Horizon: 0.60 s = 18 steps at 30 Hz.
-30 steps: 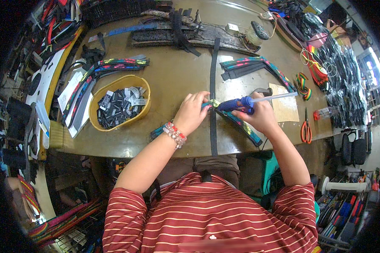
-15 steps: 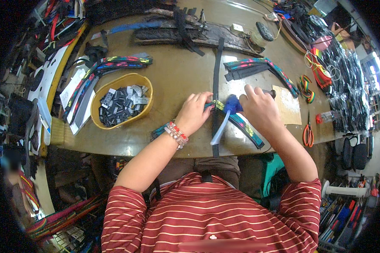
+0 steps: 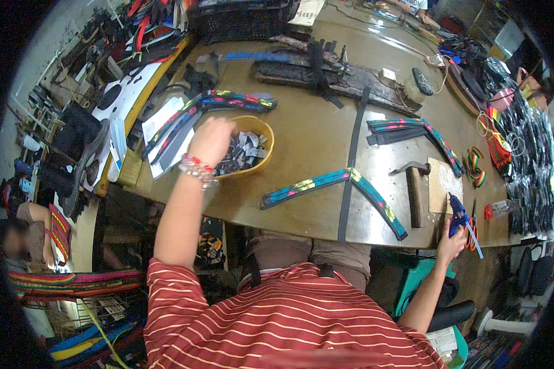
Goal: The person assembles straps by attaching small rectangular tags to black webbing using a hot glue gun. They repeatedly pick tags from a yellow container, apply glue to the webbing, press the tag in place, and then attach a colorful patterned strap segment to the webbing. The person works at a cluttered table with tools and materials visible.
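My left hand (image 3: 210, 142), a little smeared by motion, is at the left rim of a yellow oval tub (image 3: 269, 140). Small black-and-white labels (image 3: 245, 154) fill the tub; whether my fingers pinch one cannot be seen. Off to the right, my right hand (image 3: 450, 245) grips a blue glue gun (image 3: 458, 215) with a pale glue stick jutting from its back. A bent teal floral strap (image 3: 314, 182) lies at the table's front, its bend over a black band (image 3: 349, 212) running across the tabletop. Neither hand touches this strap.
A hammer (image 3: 415, 197) lies beside a cardboard piece (image 3: 442, 172) on the right. Orange-handled scissors (image 3: 473, 234) are close behind the glue gun. More floral straps rest at left (image 3: 240, 98) and right (image 3: 406, 126). Plastic-wrapped black goods (image 3: 526, 172) line the right edge.
My left hand has let go of the floral strap and moved left to the tub. My right hand has carried the glue gun away rightward. The view has shifted.
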Motion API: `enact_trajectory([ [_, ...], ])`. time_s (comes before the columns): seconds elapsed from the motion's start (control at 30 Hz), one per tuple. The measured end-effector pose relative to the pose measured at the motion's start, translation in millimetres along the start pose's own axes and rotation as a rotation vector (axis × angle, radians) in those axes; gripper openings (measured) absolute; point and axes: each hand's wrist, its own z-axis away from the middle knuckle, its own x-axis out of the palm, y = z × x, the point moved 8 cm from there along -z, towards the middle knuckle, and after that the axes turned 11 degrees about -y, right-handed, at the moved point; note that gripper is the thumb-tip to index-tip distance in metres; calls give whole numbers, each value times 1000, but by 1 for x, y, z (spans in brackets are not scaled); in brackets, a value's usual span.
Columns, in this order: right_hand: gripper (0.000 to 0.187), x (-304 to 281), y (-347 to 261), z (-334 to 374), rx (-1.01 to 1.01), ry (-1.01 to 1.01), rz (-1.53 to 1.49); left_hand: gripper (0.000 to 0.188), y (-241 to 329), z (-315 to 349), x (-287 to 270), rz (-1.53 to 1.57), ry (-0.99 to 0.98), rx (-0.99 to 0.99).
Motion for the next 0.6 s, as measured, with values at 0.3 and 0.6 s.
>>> enact_trajectory([
  [0.3, 41, -49, -104, 78, -359, 194, -481, 18, -16, 3, 20, 136, 6, 132],
  [0.6, 25, -43, -164, 95, -495, 56, -672, 17, -30, 3, 26, 380, 82, 12],
])
